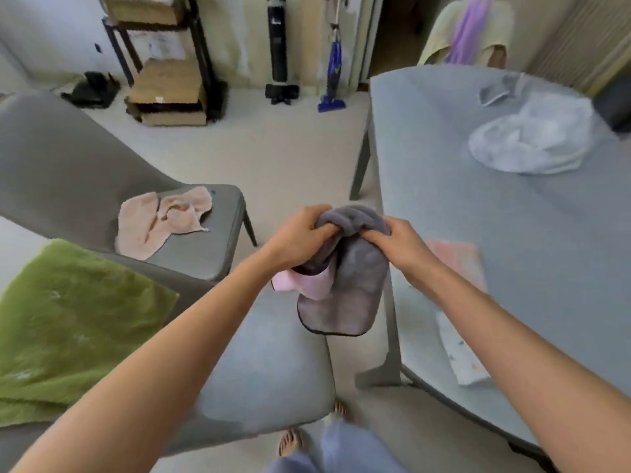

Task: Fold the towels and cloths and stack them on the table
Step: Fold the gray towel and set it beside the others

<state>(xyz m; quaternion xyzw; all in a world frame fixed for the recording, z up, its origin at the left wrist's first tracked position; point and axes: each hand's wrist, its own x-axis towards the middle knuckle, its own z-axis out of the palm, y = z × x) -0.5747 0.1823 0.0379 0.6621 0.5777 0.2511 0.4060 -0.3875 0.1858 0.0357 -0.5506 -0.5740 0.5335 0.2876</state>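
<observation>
A grey cloth [345,281] with a dark bound edge is held bunched in mid-air, above the gap between a grey chair seat [266,370] and the desk [512,250], with its lower part hanging free. A pink cloth [300,283] is seen tucked against it, showing at the left of the hanging part; whether it is a second cloth or the grey one's lining cannot be told. The top of the bundle is gripped by the left hand [297,238], fingers curled round the gathered fabric, and by the right hand [392,242], whose grip is likewise closed on the bunched edge just beside it. Because the fabric is gathered rather than held by its corners, a crooked fold is judged likely if it is laid down as it is. If the pink piece is separate, it could slip out and drop to the floor. On the desk's near edge a folded pale pink cloth [457,264] and a white patterned cloth [461,356] are lying; both sit close to the rim and could be knocked off by a forearm. Farther off, a peach towel [160,220] lies crumpled on another chair [68,158], and a green towel [68,329] is spread at the left, both not yet folded. A white crumpled bag [532,138] rests at the far side of the desk.
</observation>
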